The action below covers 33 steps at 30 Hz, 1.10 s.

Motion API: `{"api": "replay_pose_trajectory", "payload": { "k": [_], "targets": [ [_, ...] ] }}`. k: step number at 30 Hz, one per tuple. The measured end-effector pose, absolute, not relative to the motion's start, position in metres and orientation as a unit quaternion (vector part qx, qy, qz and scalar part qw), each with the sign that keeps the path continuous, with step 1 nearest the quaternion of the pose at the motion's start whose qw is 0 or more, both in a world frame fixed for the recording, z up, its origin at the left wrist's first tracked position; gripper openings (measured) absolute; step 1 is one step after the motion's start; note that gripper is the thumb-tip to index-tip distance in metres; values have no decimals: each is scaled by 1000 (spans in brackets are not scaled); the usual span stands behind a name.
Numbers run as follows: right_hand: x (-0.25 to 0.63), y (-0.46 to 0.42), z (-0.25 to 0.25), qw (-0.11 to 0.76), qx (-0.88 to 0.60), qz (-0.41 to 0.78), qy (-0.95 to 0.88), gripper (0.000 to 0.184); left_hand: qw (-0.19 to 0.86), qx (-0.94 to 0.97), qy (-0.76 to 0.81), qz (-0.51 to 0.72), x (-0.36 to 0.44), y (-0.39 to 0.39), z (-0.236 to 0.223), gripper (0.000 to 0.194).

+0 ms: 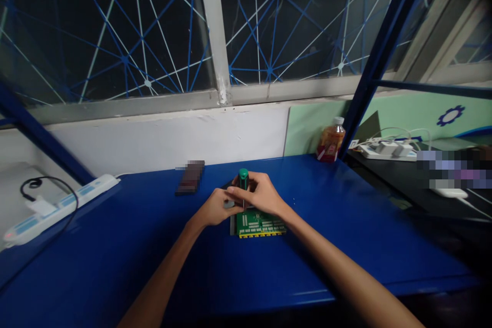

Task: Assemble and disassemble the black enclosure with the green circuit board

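A screwdriver (243,176) with a green and black handle stands upright over a green circuit board (255,223). My right hand (265,193) is closed around its handle. Its shaft points down at the far part of the board. My left hand (215,207) is closed by the shaft, its fingertips together near the board's far left corner. What those fingertips hold, if anything, is hidden. The board lies on the blue table (192,277), with a yellow connector strip (262,234) along its near edge. My hands cover its far side.
A dark, flat, partly blurred object (191,178) lies behind my left hand. On the left is a white power strip (63,210) with a black cable. A drink bottle (332,141) stands at the back right, beside a blue metal post (378,56). Another power strip (388,151) sits farther right.
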State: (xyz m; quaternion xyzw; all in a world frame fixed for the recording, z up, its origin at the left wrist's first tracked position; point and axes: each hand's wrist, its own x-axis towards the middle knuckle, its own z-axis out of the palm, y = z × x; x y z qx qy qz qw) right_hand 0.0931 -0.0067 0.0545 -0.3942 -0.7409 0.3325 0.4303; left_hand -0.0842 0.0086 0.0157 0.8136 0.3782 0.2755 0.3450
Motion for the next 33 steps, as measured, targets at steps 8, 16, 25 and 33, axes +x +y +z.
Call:
{"api": "replay_pose_trajectory", "payload": {
  "k": [8,16,25,33],
  "targets": [
    [92,-7,53,418,-398,325,-749,31,359,797,393,285,-82,7,16,18],
    [92,-8,54,421,-397,328,-746,31,318,812,393,291,-82,8,15,17],
    [92,-9,55,418,-397,323,-751,34,282,808,429,289,-79,8,9,17],
    [93,-10,57,424,-397,324,-747,39,247,845,389,271,-79,6,11,20]
  ]
}}
